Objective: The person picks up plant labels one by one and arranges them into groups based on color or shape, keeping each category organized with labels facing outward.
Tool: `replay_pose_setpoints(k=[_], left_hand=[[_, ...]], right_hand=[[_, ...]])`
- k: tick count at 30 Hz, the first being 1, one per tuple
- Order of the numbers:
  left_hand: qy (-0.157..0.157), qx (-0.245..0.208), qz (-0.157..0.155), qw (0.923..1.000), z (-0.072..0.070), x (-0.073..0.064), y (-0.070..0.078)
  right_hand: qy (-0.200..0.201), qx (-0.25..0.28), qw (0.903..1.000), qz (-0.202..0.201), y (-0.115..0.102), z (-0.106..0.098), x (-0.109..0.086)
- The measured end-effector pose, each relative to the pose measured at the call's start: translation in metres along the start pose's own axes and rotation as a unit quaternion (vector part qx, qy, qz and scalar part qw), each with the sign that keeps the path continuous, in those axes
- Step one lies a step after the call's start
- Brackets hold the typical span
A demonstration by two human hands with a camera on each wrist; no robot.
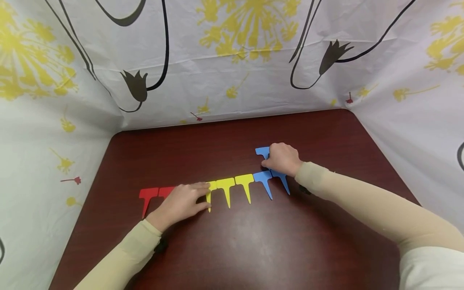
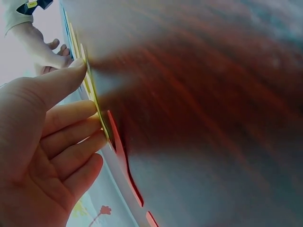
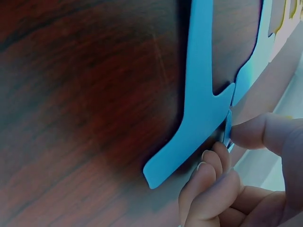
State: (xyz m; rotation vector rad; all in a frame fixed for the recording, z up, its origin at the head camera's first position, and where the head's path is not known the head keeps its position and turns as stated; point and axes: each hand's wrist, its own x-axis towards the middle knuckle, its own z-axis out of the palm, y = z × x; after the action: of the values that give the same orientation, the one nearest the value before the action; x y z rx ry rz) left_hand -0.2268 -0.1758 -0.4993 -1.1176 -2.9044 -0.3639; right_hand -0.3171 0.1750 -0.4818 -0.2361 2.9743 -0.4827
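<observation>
T-shaped plastic plant labels lie in a row across the table, heads end to end and points toward me. Left to right come a red plant label (image 1: 148, 194), another red one partly under my left hand (image 1: 181, 203), several yellow plant labels (image 1: 245, 180) and two blue plant labels (image 1: 264, 177). My left hand rests on the leftmost yellow plant label (image 1: 208, 197), fingers near its head and thumb by its stem. Just beyond the row's right end, my right hand (image 1: 284, 158) pinches a further blue plant label (image 1: 262, 151) between thumb and fingers; its head sticks out to the left.
The dark reddish-brown wooden table (image 1: 232, 249) has rounded far corners. White cloth (image 1: 181, 92) printed with yellow and dark flowers hangs round the back and both sides.
</observation>
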Motion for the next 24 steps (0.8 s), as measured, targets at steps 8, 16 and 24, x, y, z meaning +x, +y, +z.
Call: replay_pose_setpoints(k=[8,16,24], left_hand=[[0.005,0.013,0.004,0.9999,0.002,-0.001,0.001],[0.013,0.006,0.003,0.9999,0.001,-0.002,0.002],[0.034,0.005,0.016,0.9993,0.002,-0.004,0.003]], right_hand=[[0.011,0.011,0.9999,0.003,0.002,-0.002,0.001],[0.027,0.013,0.9995,0.005,0.004,-0.013,-0.001],[0.04,0.019,0.999,0.009,0.014,-0.025,-0.016]])
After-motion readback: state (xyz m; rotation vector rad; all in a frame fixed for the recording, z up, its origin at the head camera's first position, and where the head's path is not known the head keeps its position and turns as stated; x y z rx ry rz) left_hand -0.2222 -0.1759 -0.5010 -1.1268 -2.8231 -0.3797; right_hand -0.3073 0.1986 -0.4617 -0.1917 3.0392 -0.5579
